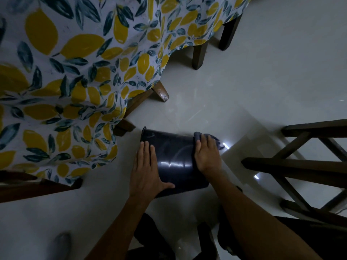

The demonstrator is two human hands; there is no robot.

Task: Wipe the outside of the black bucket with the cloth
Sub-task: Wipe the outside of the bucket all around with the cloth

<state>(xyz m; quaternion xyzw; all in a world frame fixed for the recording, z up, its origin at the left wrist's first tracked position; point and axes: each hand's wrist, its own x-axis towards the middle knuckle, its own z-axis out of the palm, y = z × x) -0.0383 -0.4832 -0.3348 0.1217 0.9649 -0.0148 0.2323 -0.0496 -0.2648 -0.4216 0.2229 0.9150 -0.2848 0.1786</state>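
On the pale glossy floor [234,94], beside the lemon-print tablecloth [65,81], we have the smooth black plastic bucket [174,158] lying on its side; our left hand [145,169] lies flat and spread on its wall, steadying it; our right hand [206,154] presses the dark blue-grey cloth [199,136] against the far right end. We judge wiping underway: faint streaks mark the upper wall; the underside, hidden, likely remains.
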